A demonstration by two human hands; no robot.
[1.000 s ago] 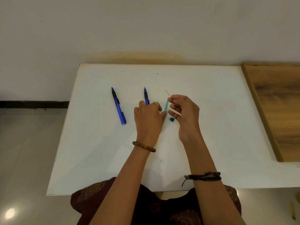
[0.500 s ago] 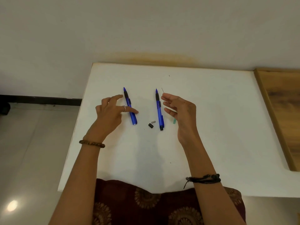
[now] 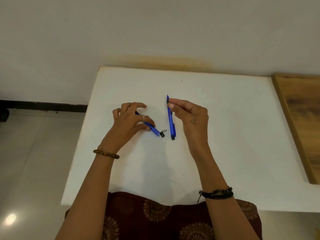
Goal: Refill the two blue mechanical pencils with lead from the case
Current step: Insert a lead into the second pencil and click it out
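Observation:
Two blue mechanical pencils are on the white table. My left hand grips the left pencil, which lies slanted with its open rear end toward me. Just beyond that end lie a small black cap and a grey eraser piece. The right pencil lies flat, tip pointing away. My right hand hovers beside it with thumb and forefinger pinched together near the pencil's tip. The lead in that pinch is too thin to make out. The lead case is hidden behind my right hand.
A wooden board borders the table on the right. A tiny lead scrap lies near the table's far edge by the wall. Tiled floor drops away on the left.
My left hand left the lead case, moved left and took hold of the left pencil, turning it slantwise. My right hand stayed pinched and shifted slightly toward the right pencil's tip.

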